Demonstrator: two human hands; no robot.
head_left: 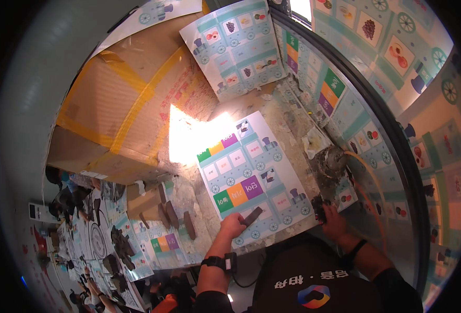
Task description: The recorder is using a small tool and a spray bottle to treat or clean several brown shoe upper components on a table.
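Observation:
My left hand (233,225) is closed on one end of a flat dark brown strip (253,216), perhaps clay. The strip's free end points up and right over a printed sheet (288,180) with teal train pictures and green, orange and purple blocks. My right hand (335,221) is at the sheet's right edge, its fingers curled against a dark, lumpy piece (320,209). That piece's exact kind is hard to make out. Several similar dark brown strips (189,225) lie on the worktop left of the sheet.
A large taped cardboard box (131,99) stands at the far left of the worktop. Another printed sheet (235,47) leans at the back. A dirty round metal fitting (335,160) with a hose (368,177) sits at right, beside a sheet-covered partition. Other people work at a lower-left table.

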